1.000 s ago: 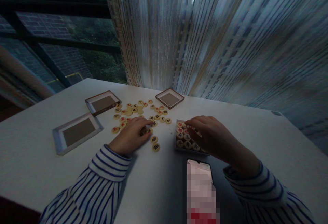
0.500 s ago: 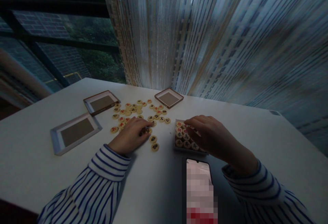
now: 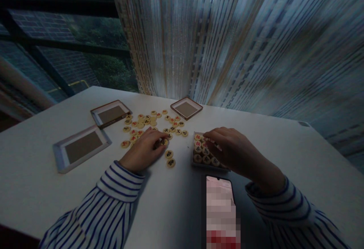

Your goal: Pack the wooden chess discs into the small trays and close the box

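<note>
Several round wooden chess pieces (image 3: 140, 116) with red or black characters lie scattered on the white table. My left hand (image 3: 143, 148) is at their near edge, its thumb and fingertips closed on a black-marked piece (image 3: 164, 142). Two more black-marked pieces (image 3: 170, 163) lie just to its right. My right hand (image 3: 233, 148) is over the right part of a small box (image 3: 210, 167) with rows of pieces in it. Its fingers curl down toward the pieces and hide some of them; whether they hold one is hidden.
Two open trays, one brown-rimmed (image 3: 110, 114) and one pale (image 3: 82, 146), lie at the left. A brown-rimmed lid (image 3: 186, 108) sits at the back. A phone (image 3: 220, 203) lies below the box. Behind the table hangs a string curtain (image 3: 182, 44).
My left thumb and fingertips have closed around the black-marked piece. My right hand stays over the box. The whole view has shifted slightly.
</note>
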Demonstrator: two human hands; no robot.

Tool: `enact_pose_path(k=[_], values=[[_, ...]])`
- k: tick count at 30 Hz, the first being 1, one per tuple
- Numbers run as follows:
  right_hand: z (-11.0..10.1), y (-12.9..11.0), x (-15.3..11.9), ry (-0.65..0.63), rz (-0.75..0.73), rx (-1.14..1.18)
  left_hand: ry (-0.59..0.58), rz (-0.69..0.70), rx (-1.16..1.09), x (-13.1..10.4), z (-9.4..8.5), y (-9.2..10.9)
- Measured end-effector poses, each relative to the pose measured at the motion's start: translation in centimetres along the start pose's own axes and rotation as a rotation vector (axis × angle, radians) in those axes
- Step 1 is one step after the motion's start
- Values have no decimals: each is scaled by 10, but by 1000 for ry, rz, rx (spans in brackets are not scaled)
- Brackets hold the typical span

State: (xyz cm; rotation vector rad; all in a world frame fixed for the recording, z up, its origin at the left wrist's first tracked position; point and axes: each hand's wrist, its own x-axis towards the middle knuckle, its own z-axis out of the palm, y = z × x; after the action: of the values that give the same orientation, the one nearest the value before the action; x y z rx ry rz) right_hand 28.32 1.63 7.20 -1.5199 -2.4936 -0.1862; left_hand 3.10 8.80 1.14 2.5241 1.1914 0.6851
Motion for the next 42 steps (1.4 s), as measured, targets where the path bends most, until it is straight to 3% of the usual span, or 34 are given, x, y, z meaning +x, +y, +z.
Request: enact_pose_path(k=[6,15,26,36,42], values=[[-1,0,0,1,5,-10,143,-85,-85,-1,-3,11],[1,1,0,10,-13,-1,272,-114,-389,-3,12,28],[-3,-9,0,-7,-60,177,220,-139,-611,-7,22,52],[2,-13,1,-18,-118,290,213,-72,-581,-10,21,64],[3,-15,2,-39,-128,311,157,-132,-806,-10,21,68]])
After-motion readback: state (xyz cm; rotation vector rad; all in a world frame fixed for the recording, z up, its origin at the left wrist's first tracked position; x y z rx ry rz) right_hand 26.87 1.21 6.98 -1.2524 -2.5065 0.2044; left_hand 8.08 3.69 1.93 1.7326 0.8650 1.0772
